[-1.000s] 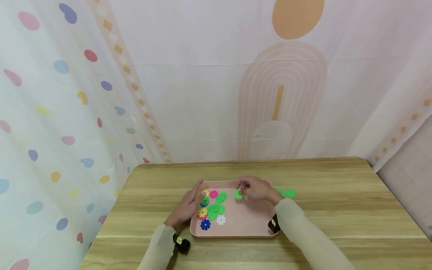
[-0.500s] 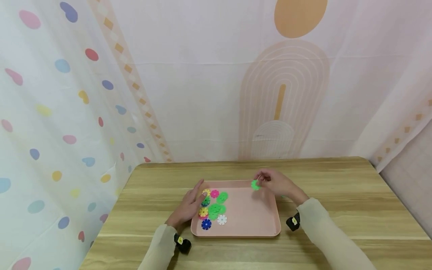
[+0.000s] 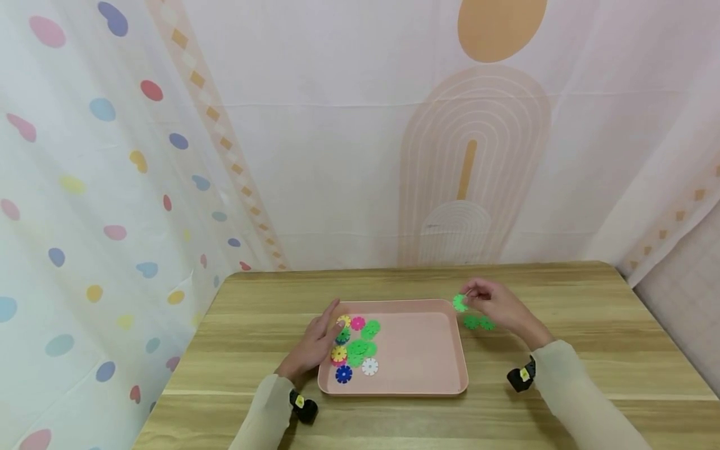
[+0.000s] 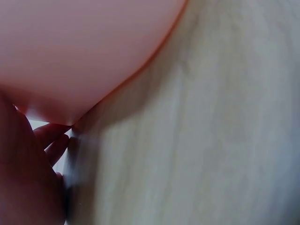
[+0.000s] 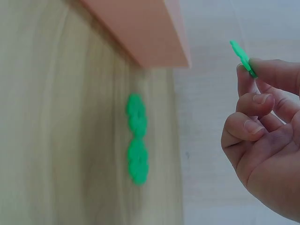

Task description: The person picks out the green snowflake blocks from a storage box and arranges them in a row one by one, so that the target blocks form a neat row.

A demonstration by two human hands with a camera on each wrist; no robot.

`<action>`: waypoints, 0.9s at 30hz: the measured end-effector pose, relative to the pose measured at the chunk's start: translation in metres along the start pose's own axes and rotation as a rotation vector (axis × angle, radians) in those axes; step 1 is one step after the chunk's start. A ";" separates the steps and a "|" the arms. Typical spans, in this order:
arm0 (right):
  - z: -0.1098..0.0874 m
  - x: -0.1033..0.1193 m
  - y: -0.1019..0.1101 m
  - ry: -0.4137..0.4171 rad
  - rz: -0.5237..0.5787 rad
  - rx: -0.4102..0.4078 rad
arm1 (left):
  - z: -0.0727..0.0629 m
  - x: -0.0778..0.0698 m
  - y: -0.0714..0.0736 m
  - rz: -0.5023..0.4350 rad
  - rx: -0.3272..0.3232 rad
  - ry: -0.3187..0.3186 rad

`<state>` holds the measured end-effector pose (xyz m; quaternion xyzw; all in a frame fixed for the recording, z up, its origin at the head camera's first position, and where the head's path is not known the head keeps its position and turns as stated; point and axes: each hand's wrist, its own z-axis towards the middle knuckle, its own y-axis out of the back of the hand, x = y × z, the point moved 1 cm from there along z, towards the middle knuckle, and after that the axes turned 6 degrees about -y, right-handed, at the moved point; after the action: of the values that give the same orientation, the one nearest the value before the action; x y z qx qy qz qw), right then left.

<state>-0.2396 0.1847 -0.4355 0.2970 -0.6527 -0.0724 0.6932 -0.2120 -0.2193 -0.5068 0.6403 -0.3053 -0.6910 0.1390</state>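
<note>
Between thumb and forefinger, my right hand [image 3: 497,306] pinches a green notched plastic disc [image 3: 460,303], held up beyond the tray's back right corner. The right wrist view shows this disc [image 5: 243,58] edge-on at the fingertips. Below that hand, more green discs [image 3: 479,322] lie on the table right of the tray. My left hand [image 3: 311,344] holds the left wall of the pink tray [image 3: 419,369], thumb over the rim. Inside the tray's left side lie green discs [image 3: 357,351], a white disc [image 3: 369,366], a dark blue disc [image 3: 344,374], a pink disc [image 3: 358,323] and yellow ones [image 3: 339,353].
The wooden table [image 3: 270,300] extends around the tray on all sides. A patterned curtain [image 3: 337,156] hangs behind its back edge. Both wrists carry black camera bands [image 3: 304,407].
The right hand has carried the green disc rightward from above the tray to past its back right corner. The left hand stays at the tray's left side.
</note>
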 end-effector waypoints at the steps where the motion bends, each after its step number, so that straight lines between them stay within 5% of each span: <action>1: -0.002 -0.003 0.002 -0.008 0.008 -0.006 | 0.000 0.000 0.000 -0.002 0.001 0.003; 18: -0.038 -0.054 0.040 -0.116 -0.019 -0.101 | -0.001 -0.003 0.001 0.016 0.016 0.004; 27: -0.045 -0.076 0.042 -0.206 -0.019 -0.064 | -0.002 -0.004 0.001 0.029 0.020 0.015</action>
<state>-0.2197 0.2700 -0.4781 0.2719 -0.7152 -0.1299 0.6307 -0.2098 -0.2182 -0.5028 0.6425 -0.3202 -0.6809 0.1449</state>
